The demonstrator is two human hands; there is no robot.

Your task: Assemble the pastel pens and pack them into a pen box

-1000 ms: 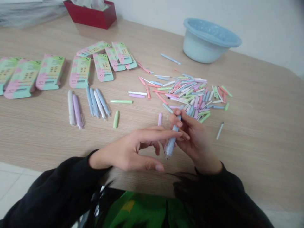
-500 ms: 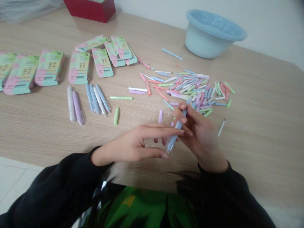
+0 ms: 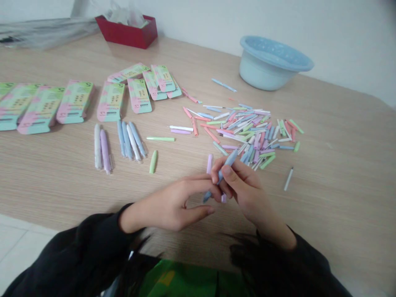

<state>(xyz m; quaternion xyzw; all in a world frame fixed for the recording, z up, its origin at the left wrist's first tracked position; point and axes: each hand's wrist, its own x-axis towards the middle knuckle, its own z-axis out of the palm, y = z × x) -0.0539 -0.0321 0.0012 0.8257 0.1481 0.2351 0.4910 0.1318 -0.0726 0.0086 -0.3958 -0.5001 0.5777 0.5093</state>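
Note:
A light blue pen [image 3: 229, 163] slants between my two hands above the near part of the table. My right hand [image 3: 247, 185] grips its upper part between thumb and fingers. My left hand [image 3: 176, 202] has its fingers curled over the pen's lower part, its thumb held apart below. The pen's lower end shows under the left index finger. Just beyond the hands spreads a heap of pastel pen parts [image 3: 247, 128] in blue, pink, green, purple and white. A purple pen part [image 3: 209, 163] lies close to my fingers.
Assembled-looking pens [image 3: 131, 140] lie in two groups at the left, with a green cap-like piece [image 3: 153, 161] nearby. Behind them are several pastel cartons [image 3: 75, 101]. A blue basin [image 3: 266, 72] and a red box [image 3: 130, 35] stand at the back. One white thin part [image 3: 288, 179] lies right.
The blue pen has turned and shifted slightly left in my hands; its clear lower tip no longer shows. My left fingers have curled more around it. The view has tilted up a little.

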